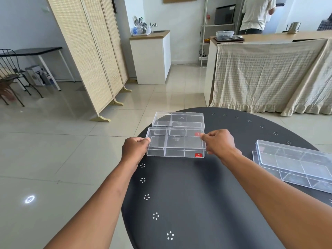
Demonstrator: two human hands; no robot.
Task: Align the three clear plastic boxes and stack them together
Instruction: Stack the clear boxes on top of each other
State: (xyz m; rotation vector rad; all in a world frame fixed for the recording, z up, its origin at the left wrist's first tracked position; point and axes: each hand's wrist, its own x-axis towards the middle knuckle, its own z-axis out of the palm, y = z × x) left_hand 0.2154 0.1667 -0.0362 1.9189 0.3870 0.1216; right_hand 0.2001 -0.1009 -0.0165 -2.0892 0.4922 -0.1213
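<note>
Both hands grip one clear box [176,143] by its short ends: left hand [133,150] and right hand [218,141] closed on its corners, long axis running between them. A red sticker [198,155], unreadable, marks its near wall. A second box [178,119] lies parallel just beyond; the third box [294,164] sits angled, right of the right hand, on the dark round table [197,194].

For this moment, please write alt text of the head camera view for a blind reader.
Two hands, left hand and right hand, hold a clear box by its ends over a round black table. A second clear box lies just beyond it, a third box at the right.
</note>
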